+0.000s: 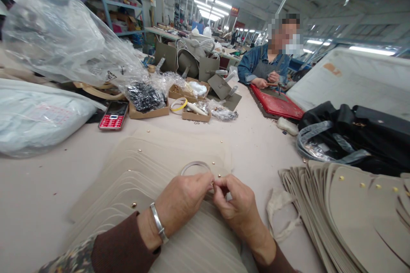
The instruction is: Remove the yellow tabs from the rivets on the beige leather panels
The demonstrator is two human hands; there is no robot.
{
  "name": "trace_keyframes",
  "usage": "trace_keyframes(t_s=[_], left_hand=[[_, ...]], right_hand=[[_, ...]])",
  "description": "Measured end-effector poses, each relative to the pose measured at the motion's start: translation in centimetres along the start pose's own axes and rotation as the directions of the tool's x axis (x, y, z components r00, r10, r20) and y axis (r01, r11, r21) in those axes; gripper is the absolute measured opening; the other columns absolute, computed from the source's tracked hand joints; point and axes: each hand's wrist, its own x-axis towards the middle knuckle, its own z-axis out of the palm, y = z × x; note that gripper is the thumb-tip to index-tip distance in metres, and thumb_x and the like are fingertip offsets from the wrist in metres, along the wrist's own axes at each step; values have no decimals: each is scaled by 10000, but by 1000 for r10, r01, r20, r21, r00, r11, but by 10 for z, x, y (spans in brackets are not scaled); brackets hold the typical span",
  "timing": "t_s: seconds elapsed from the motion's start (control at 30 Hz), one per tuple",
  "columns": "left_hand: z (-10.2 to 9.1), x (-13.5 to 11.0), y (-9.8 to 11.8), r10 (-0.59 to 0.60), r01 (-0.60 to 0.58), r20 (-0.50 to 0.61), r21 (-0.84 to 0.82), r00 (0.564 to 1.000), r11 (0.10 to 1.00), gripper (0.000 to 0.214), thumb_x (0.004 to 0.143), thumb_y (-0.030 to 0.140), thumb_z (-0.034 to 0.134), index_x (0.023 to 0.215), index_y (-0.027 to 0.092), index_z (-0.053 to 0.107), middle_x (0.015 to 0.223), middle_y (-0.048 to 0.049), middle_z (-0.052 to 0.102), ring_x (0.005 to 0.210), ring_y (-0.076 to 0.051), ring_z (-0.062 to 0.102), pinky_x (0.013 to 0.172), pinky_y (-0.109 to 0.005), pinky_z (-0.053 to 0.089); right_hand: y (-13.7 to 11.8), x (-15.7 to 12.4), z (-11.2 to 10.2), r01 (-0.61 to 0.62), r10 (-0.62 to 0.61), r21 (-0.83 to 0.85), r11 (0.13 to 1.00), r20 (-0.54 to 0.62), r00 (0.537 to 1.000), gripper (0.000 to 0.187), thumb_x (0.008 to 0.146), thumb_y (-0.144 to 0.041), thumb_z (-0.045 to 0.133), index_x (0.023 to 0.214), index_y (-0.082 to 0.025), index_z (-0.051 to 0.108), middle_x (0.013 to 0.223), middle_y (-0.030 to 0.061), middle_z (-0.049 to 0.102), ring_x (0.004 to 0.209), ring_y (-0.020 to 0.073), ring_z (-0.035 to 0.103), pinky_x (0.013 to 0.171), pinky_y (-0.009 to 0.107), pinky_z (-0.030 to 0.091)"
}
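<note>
My left hand (188,190) is closed, with a thin pale ring like a narrow roll of tape (196,163) showing just beyond its knuckles; the lower part of the ring is hidden by the hand. Fingertip to fingertip with it, my right hand (236,200) is pinched shut. Whatever lies between the right fingertips is too small to make out. Both hands are above a fanned stack of beige panels (112,187), several of which carry small gold-coloured studs (134,205).
At right stand more beige panels (349,204), with a cloth strip (282,213) beside them and black bags (368,132) behind. Small-parts boxes (149,113), a red phone (113,115) and plastic bags (41,115) lie left and beyond. Across the table a person (264,66) works at a red pad (275,102).
</note>
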Motion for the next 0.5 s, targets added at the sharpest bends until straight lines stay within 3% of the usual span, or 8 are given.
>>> trace_keyframes(t_s=[0.07, 0.13, 0.2, 0.27, 0.37, 0.5], left_hand=[[-1, 0, 2, 4, -4, -21, 6, 1000, 1000, 144, 920, 109, 438, 814, 198, 477, 659, 23, 583, 569, -154, 586, 494, -258, 374], [-2, -2, 4, 48, -48, -83, -2, 995, 999, 164, 928, 109, 404, 813, 195, 484, 662, 19, 571, 565, -146, 567, 499, -256, 364], [-2, -4, 6, 102, -104, -158, -6, 982, 995, 186, 944, 119, 367, 827, 192, 493, 666, 18, 565, 562, -139, 548, 506, -256, 359], [-2, -5, 7, 118, -117, -195, 17, 974, 993, 203, 960, 131, 346, 836, 190, 495, 665, 20, 559, 567, -135, 538, 515, -255, 357], [-2, -2, 6, 38, -25, -97, 134, 995, 991, 176, 964, 154, 398, 827, 191, 502, 704, 12, 567, 625, -150, 545, 551, -259, 381], [-4, 5, 4, -102, 55, 166, 265, 981, 963, 111, 919, 119, 484, 853, 194, 534, 832, -24, 597, 771, -204, 547, 666, -310, 450]], right_hand=[[-5, 2, 0, -122, 122, 62, 991, 13, 992, 138, 813, -151, 504, 728, -167, 612, 628, 12, 604, 547, 124, 549, 545, 232, 425], [-6, 4, -1, -324, 318, 177, 929, 62, 946, 145, 811, -219, 531, 699, -170, 609, 575, -4, 590, 504, 119, 542, 500, 222, 411], [0, 7, -4, -535, 523, 310, 786, 130, 843, 185, 799, -311, 561, 683, -172, 595, 503, -27, 561, 437, 112, 522, 443, 213, 391], [10, 9, -9, -664, 642, 405, 629, 211, 737, 248, 765, -398, 603, 673, -169, 583, 464, -40, 543, 394, 107, 510, 416, 212, 389], [28, 10, -15, -741, 662, 442, 505, 353, 661, 337, 704, -474, 677, 680, -148, 594, 515, -22, 583, 415, 99, 537, 441, 208, 423], [38, 7, -12, -751, 653, 430, 502, 381, 655, 388, 690, -521, 692, 694, -142, 604, 543, -22, 580, 444, 90, 534, 465, 206, 453]])
